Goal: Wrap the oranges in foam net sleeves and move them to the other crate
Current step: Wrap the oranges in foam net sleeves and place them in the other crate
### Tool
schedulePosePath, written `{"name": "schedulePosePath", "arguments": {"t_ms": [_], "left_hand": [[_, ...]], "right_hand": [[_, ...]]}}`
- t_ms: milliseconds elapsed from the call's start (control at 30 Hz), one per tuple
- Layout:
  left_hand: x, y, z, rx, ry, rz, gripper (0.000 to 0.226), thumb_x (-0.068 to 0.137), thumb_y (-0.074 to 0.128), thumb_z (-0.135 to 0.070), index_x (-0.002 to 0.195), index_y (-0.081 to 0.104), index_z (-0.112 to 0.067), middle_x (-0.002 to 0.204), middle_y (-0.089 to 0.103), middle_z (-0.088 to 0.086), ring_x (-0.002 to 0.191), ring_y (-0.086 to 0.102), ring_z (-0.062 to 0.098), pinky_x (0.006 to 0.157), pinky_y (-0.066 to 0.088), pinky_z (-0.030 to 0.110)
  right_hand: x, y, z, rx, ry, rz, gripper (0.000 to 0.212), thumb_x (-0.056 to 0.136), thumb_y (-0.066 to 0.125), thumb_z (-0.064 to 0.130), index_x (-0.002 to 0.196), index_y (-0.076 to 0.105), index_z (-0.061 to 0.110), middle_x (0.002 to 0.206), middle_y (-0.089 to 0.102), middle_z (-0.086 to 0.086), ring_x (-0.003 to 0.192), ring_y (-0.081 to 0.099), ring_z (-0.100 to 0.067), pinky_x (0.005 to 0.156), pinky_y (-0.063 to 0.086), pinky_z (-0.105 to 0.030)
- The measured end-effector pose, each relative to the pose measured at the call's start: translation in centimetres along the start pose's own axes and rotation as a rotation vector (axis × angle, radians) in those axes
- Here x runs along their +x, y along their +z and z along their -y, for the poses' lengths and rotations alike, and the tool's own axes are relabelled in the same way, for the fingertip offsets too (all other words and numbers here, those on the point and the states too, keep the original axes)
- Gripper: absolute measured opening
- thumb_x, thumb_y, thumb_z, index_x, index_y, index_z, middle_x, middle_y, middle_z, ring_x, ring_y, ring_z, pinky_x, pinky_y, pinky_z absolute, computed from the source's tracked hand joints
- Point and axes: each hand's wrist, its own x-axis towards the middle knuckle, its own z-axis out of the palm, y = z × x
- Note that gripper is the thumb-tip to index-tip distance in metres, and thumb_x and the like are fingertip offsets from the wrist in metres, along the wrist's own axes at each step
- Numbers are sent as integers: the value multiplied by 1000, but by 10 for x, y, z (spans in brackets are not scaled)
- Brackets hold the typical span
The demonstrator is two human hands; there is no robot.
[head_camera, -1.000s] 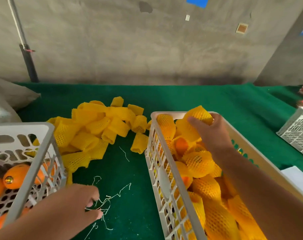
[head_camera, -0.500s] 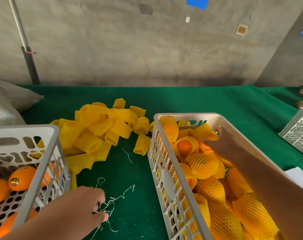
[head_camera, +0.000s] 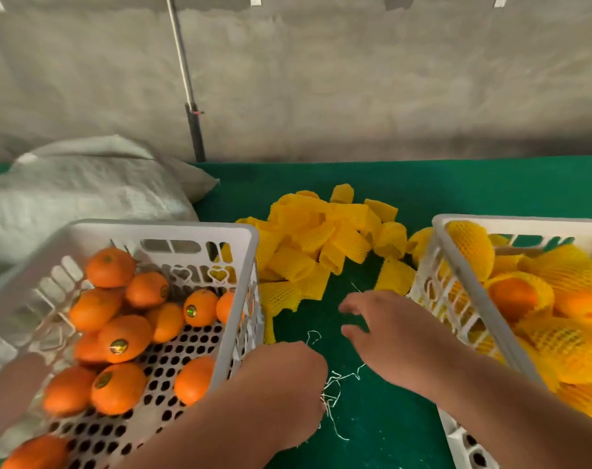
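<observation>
Bare oranges (head_camera: pixel 125 336) lie in the white crate (head_camera: pixel 243 265) on the left. The white crate (head_camera: pixel 463 262) on the right holds oranges wrapped in yellow foam net sleeves (head_camera: pixel 511 292). A pile of empty yellow sleeves (head_camera: pixel 321 238) lies on the green cloth between the crates. My right hand (head_camera: pixel 386 330) hovers over the cloth near the pile, fingers spread and empty. My left hand (head_camera: pixel 281 390) rests on the cloth beside the left crate, fingers curled under among white threads; what it holds is hidden.
White thread scraps (head_camera: pixel 335 387) litter the green table cloth (head_camera: pixel 490 184) between the crates. A grey woven sack (head_camera: pixel 84 191) lies at the back left. A concrete wall with a metal pole (head_camera: pixel 186 82) stands behind the table.
My right hand left the right crate and moved left over the cloth towards the sleeve pile. The view swung left, showing more of the left crate. My left hand stayed by the threads.
</observation>
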Motion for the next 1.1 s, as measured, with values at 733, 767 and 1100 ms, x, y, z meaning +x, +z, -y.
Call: {"name": "schedulePosePath", "arguments": {"t_ms": [733,767,1100], "left_hand": [[-14,-41,129,-179,-489,-235,33,94,65,-29,124,62,-17,121,64,5,93,64,21,77,54,34],[-12,-31,132,-178,-487,-35,45,92,71,-32,133,58,-18,127,61,6,89,65,20,77,57,33],[15,31,126,-302,-482,215,46,103,60,-27,144,53,-7,137,61,15,119,64,32,100,56,43]], "right_hand": [[6,35,-33,-4,9,157,29,101,54,56,128,56,45,105,67,24,88,59,4,70,41,-16],[6,34,-32,-1,10,164,30,101,54,56,128,55,44,104,66,24,90,59,2,71,42,-17],[1,26,-23,9,21,218,35,101,54,56,133,54,42,110,65,22,98,60,-1,74,43,-19]]}}
